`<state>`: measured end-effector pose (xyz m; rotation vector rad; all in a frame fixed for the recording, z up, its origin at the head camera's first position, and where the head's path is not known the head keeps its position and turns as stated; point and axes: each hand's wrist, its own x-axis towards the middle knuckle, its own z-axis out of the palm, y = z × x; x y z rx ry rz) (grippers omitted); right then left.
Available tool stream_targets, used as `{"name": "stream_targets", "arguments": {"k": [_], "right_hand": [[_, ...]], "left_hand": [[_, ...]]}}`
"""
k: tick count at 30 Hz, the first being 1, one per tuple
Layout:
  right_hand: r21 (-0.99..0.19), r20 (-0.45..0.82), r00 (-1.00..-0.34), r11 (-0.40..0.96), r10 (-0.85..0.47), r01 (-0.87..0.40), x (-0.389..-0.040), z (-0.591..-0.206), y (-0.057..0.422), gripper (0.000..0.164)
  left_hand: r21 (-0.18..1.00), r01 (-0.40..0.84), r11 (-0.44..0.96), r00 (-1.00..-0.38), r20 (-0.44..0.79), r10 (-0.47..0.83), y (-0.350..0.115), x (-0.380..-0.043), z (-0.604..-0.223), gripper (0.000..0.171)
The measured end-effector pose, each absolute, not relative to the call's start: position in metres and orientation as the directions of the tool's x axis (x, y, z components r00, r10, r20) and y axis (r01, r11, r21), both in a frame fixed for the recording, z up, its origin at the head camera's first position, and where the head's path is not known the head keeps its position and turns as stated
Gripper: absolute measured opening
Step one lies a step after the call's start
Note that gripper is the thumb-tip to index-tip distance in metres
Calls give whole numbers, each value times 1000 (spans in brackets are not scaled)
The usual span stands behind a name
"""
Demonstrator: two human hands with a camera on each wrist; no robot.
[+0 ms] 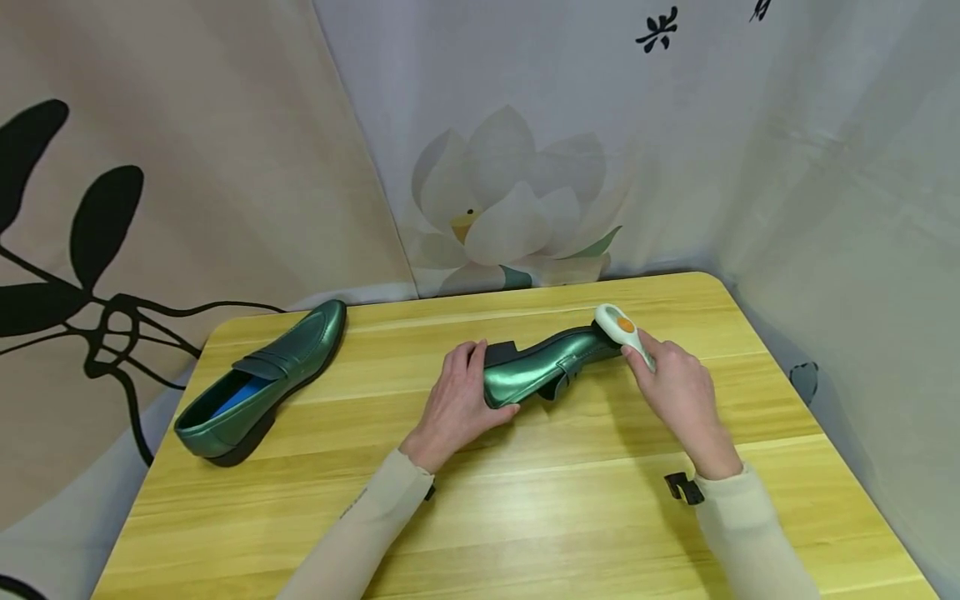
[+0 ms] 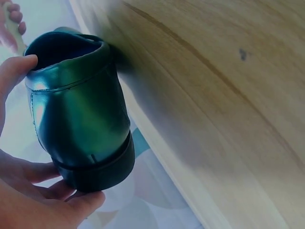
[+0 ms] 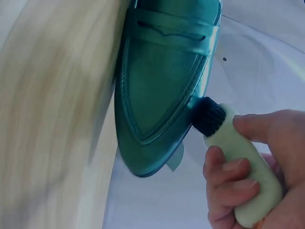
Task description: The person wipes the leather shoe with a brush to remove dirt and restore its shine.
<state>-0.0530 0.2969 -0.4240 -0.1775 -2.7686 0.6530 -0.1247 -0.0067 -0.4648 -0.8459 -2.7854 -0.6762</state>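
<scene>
Metallic green leather covers the loafer [image 1: 528, 373], which is held on its side right of the table's middle, nearer the far edge; its toe points toward the right edge and its sole faces the far one. Whether it touches the wood I cannot tell. The left hand [image 1: 461, 396] grips its heel end, thumb at the collar and fingers curled against the black heel [image 1: 500, 353]. The right hand [image 1: 678, 387] is closed round a white brush [image 1: 611, 321] with an orange spot, its dark bristles [image 3: 209, 117] against the shoe's side near the toe. Farther out, a matching loafer [image 1: 296, 367] stands upright by the table's far-left corner, heel near the left edge, toe at the far edge, a blue insole [image 1: 240, 396] showing inside. Beyond the pale wooden table [image 1: 570, 517] hangs fabric [image 1: 675, 167] printed with a large white flower [image 1: 517, 200] and, leftward, black leaves [image 1: 105, 225].
</scene>
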Motion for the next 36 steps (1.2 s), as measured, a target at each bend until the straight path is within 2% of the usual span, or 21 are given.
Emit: {"name": "stream_targets", "arguments": {"k": [13, 24, 36], "right_hand": [[-472, 221, -946, 875, 235, 107, -45, -429, 320, 53], [-482, 171, -948, 861, 270, 159, -41, -431, 334, 55], [-470, 173, -942, 865, 287, 177, -36, -435, 345, 56]], "left_hand": [[421, 505, 754, -862, 192, 470, -8, -125, -466, 106], [424, 501, 755, -863, 186, 469, -9, -126, -467, 106], [448, 484, 751, -872, 173, 459, -10, -127, -470, 107]]}}
